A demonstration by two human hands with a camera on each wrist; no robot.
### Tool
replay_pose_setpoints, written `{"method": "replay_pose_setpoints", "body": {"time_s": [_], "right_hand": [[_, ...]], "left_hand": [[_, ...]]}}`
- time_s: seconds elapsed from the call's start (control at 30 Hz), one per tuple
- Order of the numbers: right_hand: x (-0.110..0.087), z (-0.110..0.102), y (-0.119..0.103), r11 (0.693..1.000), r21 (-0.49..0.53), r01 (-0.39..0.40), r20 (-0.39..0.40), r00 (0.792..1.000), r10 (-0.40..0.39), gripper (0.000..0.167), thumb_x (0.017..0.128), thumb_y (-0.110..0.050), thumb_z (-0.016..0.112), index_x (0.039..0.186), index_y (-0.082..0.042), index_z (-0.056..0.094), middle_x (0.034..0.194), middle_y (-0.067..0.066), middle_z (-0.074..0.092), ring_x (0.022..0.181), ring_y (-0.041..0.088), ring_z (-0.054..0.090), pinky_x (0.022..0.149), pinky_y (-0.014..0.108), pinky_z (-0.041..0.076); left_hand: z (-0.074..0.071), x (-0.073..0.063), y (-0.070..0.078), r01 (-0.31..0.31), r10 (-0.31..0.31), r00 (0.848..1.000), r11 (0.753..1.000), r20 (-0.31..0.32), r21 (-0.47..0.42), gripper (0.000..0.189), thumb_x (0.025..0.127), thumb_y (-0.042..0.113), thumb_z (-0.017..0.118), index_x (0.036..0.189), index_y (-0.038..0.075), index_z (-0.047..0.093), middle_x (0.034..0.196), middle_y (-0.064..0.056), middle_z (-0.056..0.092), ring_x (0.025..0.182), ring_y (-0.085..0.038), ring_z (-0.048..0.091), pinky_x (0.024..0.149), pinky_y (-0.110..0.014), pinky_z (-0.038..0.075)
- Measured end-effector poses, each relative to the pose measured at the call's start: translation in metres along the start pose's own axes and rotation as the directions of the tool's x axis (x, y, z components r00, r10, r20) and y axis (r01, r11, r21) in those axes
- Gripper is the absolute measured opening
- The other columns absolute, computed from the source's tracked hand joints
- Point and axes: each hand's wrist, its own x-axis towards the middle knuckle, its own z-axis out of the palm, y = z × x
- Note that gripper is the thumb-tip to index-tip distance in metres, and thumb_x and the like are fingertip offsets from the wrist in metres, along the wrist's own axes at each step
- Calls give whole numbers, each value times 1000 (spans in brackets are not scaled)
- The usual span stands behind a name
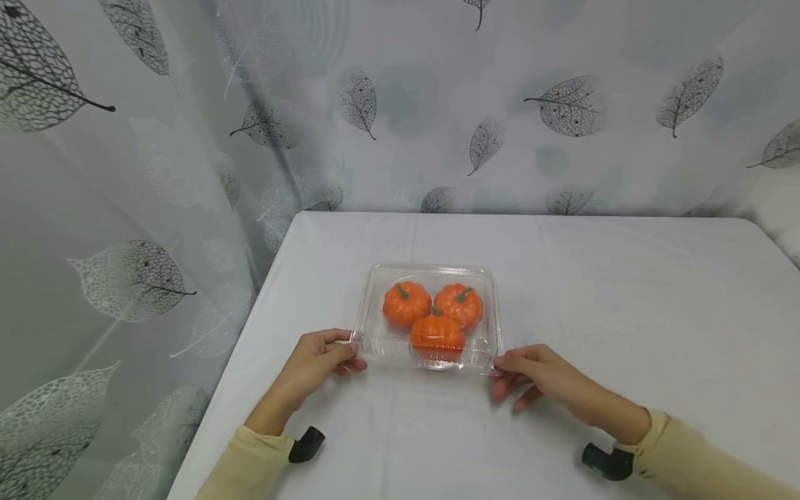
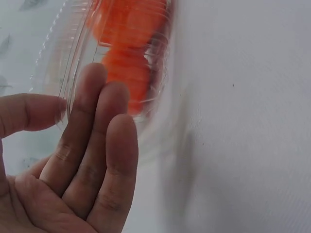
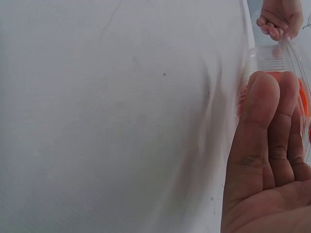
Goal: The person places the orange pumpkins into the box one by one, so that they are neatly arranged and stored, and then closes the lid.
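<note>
A clear plastic clamshell box [image 1: 370, 305] with its lid down holds three small orange pumpkins with green stems: one at back left [image 1: 407, 305], one at back right [image 1: 459, 307] and one in front [image 1: 437, 338]. My left hand [image 1: 319, 364] pinches the box's front left corner. In the left wrist view its thumb [image 2: 39, 111] lies on one side of the rim and the fingers [image 2: 90, 92] on the other. At the front right corner my right hand [image 1: 537, 378] pinches the rim; its thumb is out of sight in the right wrist view. Whether the box's base touches the table, I cannot tell.
A white cloth covers the table [image 1: 625, 298]. Behind it and along the left hangs a pale curtain [image 1: 412, 104] printed with dark leaves. Black wrist-camera mounts stick out by the left sleeve [image 1: 250, 462] and the right sleeve [image 1: 694, 451].
</note>
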Motion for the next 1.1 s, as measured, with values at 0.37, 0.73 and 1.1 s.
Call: {"method": "replay_pose_setpoints", "body": {"time_s": [0.37,0.73,1.1], "right_hand": [[-1,3,3,999,9,40,-39,998,-40,43,104,-28,57,105,14,64,83,10,71,82,20,68,68,38,59],[1,6,5,994,-72,81,-97,991,-88,38,104,-24,58,98,12,65,77,11,68,76,19,66,64,34,58],[2,8,9,990,-100,103,-126,985,-115,39,103,-23,60,89,14,62,71,6,65,72,14,62,61,27,53]], "left_hand": [[6,1,-1,5,-9,999,998,-52,-63,35,95,5,64,123,-16,61,83,-18,73,74,-20,70,68,-30,57],[8,1,-3,19,-29,997,992,-78,-124,35,94,4,67,121,-17,61,82,-16,74,74,-17,72,68,-28,57],[8,1,-3,16,-26,996,992,-83,-126,33,93,1,67,119,-17,62,81,-17,74,73,-17,72,68,-29,58]]}}
